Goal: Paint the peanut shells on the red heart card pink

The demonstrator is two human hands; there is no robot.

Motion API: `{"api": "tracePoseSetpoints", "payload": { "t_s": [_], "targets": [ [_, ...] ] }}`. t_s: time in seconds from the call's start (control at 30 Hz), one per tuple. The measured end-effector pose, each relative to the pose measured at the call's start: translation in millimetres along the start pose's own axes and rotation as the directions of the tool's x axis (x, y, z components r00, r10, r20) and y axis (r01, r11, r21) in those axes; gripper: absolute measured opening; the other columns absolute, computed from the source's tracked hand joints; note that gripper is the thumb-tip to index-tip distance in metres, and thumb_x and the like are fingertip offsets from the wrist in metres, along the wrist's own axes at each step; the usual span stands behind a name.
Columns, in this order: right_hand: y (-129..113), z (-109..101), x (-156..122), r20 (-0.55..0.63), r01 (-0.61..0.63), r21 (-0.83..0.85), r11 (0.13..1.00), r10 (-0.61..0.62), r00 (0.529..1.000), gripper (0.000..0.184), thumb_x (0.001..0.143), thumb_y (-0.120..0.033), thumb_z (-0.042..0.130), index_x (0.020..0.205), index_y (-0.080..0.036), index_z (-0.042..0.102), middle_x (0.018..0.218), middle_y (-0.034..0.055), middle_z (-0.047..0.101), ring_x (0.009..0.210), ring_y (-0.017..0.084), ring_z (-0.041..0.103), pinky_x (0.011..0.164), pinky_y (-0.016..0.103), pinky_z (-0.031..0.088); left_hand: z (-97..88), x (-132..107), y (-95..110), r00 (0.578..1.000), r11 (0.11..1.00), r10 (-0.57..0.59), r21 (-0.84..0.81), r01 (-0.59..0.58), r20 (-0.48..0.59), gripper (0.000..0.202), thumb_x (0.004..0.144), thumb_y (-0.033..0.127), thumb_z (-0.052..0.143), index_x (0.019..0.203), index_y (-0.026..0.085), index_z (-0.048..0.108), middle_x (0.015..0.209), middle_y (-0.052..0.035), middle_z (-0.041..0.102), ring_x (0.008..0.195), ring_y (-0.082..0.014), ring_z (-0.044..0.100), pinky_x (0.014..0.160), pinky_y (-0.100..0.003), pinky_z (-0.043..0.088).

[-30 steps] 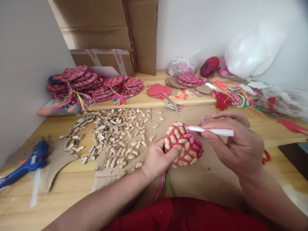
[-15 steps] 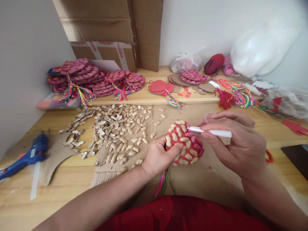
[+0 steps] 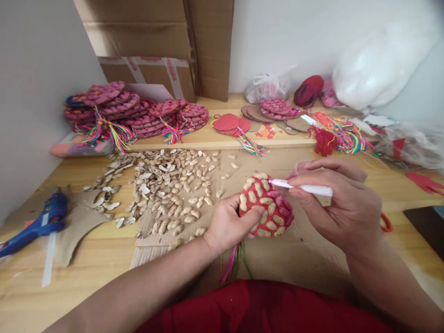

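My left hand (image 3: 229,225) grips the lower left edge of a round red disc (image 3: 265,206) covered with peanut shells, several of them coloured pink on its right side. A coloured tassel (image 3: 233,263) hangs from the disc below my hand. My right hand (image 3: 342,203) is closed on a white marker pen (image 3: 305,187), whose pink tip touches a shell near the top right of the disc.
Loose peanut shells (image 3: 166,189) lie spread on cardboard at centre left. A blue glue gun (image 3: 34,226) rests at far left. Stacks of finished pink discs (image 3: 114,111) with tassels sit on the back ledge, beside red cutouts (image 3: 229,124), yarn (image 3: 338,136) and plastic bags (image 3: 378,69).
The pen tip has shifted slightly along the top right shells. Both hands and the disc stay in almost the same place.
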State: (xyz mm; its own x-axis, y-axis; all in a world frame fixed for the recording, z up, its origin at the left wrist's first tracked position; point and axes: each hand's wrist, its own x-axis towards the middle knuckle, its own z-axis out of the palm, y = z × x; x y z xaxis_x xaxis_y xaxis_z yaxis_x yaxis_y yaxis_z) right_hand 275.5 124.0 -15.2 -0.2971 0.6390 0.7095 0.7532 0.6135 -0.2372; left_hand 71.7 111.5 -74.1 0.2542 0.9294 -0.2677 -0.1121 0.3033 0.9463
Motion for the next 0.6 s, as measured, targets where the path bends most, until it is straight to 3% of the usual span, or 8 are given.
{"api": "tracePoseSetpoints", "payload": {
  "t_s": [0.6],
  "targets": [
    [1.3,-2.7,-1.4,0.037,0.007,-0.021,1.0,-0.006,0.999,0.012,0.083,-0.027,0.074,0.094,-0.03,0.071,0.089,-0.0006,0.077,0.102,0.027,0.068,0.094,0.048,0.049,-0.3,0.3,3.7,0.999,0.997,-0.033,-0.068,0.032,-0.012,0.028,0.073,0.041,0.081,0.08,0.017,0.068,0.064,0.001,0.069,0.046,-0.012,0.062,0.038,-0.021,0.053]
  ]
}}
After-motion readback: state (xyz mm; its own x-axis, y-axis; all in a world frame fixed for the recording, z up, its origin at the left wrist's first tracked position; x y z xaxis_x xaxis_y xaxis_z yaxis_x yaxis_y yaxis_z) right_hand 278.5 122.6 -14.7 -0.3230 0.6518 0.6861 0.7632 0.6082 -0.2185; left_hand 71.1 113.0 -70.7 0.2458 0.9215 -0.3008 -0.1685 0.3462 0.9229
